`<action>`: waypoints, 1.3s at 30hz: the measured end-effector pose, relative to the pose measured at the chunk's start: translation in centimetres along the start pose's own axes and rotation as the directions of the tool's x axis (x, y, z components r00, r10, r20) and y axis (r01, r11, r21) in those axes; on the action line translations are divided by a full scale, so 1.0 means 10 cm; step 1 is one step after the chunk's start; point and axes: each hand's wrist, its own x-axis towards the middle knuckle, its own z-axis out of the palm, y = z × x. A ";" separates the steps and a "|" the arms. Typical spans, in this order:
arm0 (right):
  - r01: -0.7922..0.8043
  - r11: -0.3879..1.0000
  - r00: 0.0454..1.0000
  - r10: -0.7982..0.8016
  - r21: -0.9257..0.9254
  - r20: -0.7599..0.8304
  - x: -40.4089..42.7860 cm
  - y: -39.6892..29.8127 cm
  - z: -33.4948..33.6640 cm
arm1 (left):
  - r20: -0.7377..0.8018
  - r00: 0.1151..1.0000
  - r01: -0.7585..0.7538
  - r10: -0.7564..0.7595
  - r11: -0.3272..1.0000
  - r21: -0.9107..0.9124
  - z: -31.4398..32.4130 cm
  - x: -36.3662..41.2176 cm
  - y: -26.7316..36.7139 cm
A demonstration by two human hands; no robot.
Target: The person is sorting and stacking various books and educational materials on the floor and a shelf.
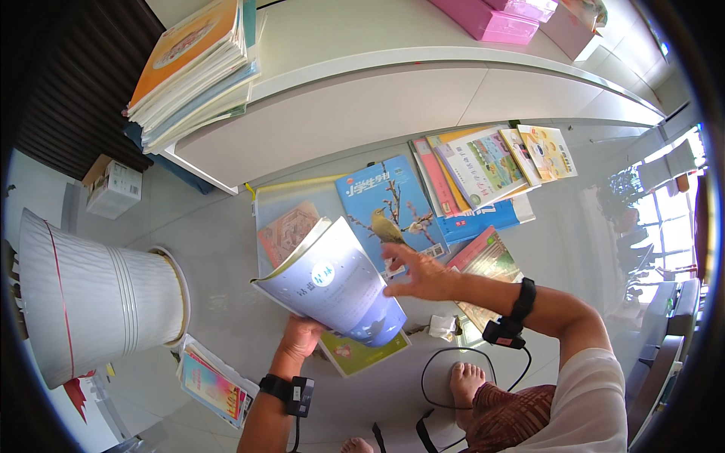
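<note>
My left hand (303,337) grips the lower edge of a white-to-purple paperback booklet (340,283), its pages curling up at the far left corner. My right hand (422,274) hovers at the booklet's right side, fingers spread and holding nothing. Under that hand lies a blue magazine (368,192) with a yellow bird on its cover. A clear zip folder (294,192) with yellow trim spreads beneath, and a reddish-brown booklet (289,232) is on it. Below the held booklet, a green booklet (362,354) shows partly. To the right rests a pink-and-green book (490,266), partly covered by my forearm.
Several overlapping books (481,164) lie by the white cabinet (340,122). On the cabinet stand a tall stack of books (192,73) and pink boxes (487,20). A white ribbed planter (107,300) and a small book pile (212,385) are left. A crumpled tissue (443,327) and cable (427,362) lie near my foot.
</note>
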 end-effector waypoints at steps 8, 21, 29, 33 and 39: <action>0.009 0.995 0.970 0.014 0.097 -0.241 -0.11 -0.27 0.01 | 0.004 0.974 -0.227 0.227 0.974 0.026 -0.08 0.07 -0.14; 0.676 0.460 0.528 -0.848 -0.576 -0.058 -0.12 -0.30 -0.12 | -0.101 0.967 -0.244 0.232 0.961 -0.131 0.08 0.12 -0.18; 0.801 0.407 0.536 -0.814 -0.440 0.223 -0.24 -0.46 0.19 | 0.098 0.995 0.031 0.023 0.856 -0.517 -0.04 0.17 -0.22; 0.748 0.494 0.630 -0.739 -0.444 0.240 -0.24 -0.36 0.26 | 0.128 0.992 0.074 -0.024 0.912 -0.403 -0.06 0.07 -0.15; 0.839 0.522 0.535 -0.736 -0.155 0.415 -0.33 -0.80 0.03 | 0.157 0.982 0.132 -0.109 0.981 -0.144 -0.15 -0.14 0.09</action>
